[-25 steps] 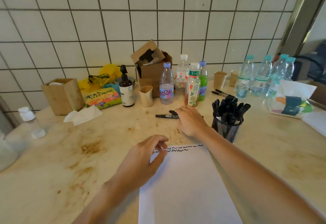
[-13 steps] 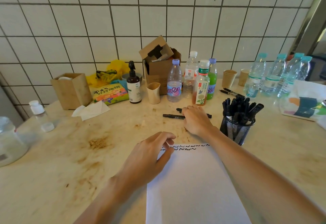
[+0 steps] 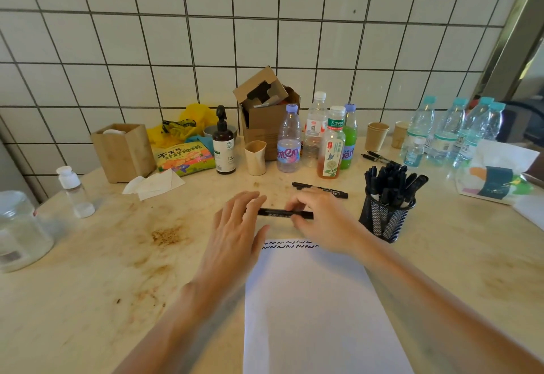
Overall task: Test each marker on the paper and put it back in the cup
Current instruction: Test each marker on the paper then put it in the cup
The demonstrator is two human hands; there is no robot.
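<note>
Mesh cup (image 3: 382,220) full of blk markers (image 3: 391,182); hands hold marker (image 3: 284,213).

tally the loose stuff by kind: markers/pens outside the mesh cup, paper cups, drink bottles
Black markers out of the mesh cup: 2, one in both hands, one on the table
Pens by the paper cups: 2
Paper cups: 2
Drink bottles: 9
Total: 15
</note>
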